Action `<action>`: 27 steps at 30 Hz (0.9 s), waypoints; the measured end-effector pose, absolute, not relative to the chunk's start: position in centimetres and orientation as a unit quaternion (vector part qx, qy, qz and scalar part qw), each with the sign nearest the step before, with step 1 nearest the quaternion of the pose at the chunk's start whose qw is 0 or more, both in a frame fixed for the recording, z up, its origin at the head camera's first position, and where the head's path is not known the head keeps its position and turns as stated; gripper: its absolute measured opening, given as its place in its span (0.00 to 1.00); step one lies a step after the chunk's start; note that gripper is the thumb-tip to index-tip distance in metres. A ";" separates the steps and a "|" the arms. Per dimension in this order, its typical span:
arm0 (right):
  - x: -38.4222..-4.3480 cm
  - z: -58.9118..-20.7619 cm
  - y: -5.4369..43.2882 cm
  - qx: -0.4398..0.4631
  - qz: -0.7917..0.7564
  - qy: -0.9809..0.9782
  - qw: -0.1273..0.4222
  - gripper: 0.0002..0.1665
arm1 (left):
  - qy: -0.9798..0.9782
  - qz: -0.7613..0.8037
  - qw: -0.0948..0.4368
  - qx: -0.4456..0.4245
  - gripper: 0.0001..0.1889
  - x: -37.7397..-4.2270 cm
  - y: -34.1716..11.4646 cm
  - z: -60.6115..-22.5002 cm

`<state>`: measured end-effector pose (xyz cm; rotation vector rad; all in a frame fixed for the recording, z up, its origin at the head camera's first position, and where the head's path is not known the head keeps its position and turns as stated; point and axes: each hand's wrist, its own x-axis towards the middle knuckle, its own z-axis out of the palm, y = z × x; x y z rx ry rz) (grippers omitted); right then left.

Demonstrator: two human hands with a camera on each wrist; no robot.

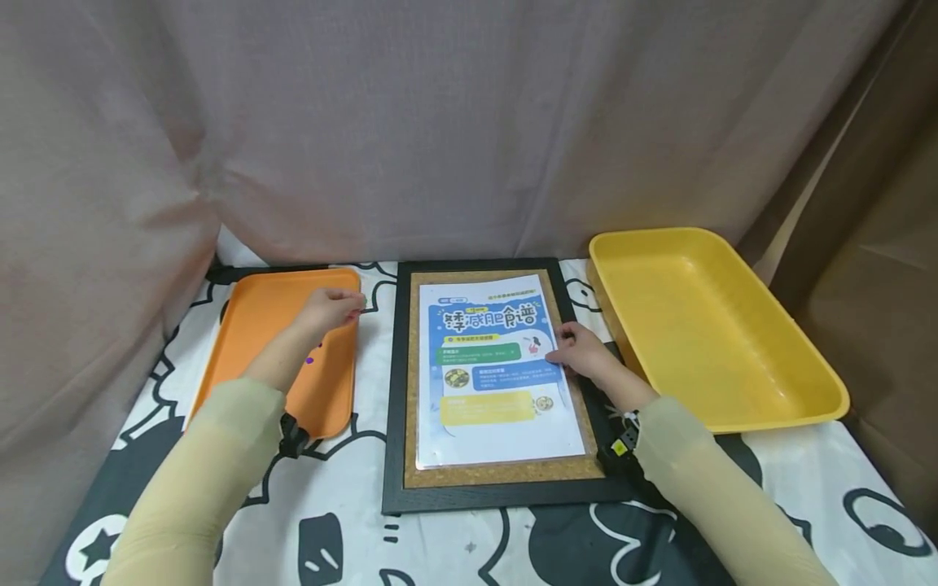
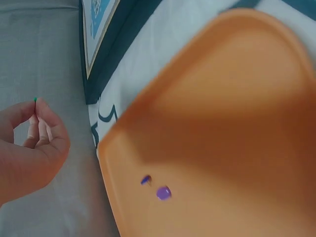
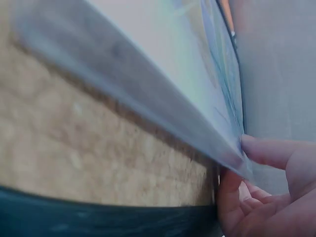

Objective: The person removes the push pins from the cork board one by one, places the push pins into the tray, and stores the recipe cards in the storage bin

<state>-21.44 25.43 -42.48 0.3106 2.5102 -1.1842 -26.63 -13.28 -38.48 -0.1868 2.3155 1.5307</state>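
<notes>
My left hand [image 1: 330,311] is raised over the right edge of the orange tray [image 1: 256,325]. Thumb and forefinger pinch a small green push pin [image 2: 35,99], mostly hidden by the fingertips. Two purple push pins [image 2: 164,192] lie on the tray. At the right edge of a laminated printed sheet [image 1: 498,443], my right hand [image 1: 582,354] pinches the border between thumb and fingers. In the right wrist view the sheet's edge [image 3: 148,106] is lifted a little off the cork board [image 3: 98,153]. The sheet lies within the board's black frame [image 1: 506,495].
A deep yellow tray [image 1: 733,325] stands to the right, close to the right forearm. Beneath everything is a black-and-white patterned cloth [image 1: 432,545]. A grey curtain [image 1: 440,130] hangs along the back.
</notes>
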 end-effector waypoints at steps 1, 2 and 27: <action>-21.2 -42.5 25.4 0.102 -0.420 0.885 0.171 0.35 | 0.819 0.542 0.180 -0.064 0.21 -26.5 -13.5 -38.5; -21.0 -42.6 25.4 0.098 -0.426 0.883 0.168 0.35 | 0.818 0.543 0.180 -0.062 0.22 -26.4 -13.8 -38.6; -19.0 -36.4 30.6 0.136 -0.600 0.782 0.098 0.32 | 0.833 0.515 0.191 -0.065 0.23 -24.9 -16.1 -38.9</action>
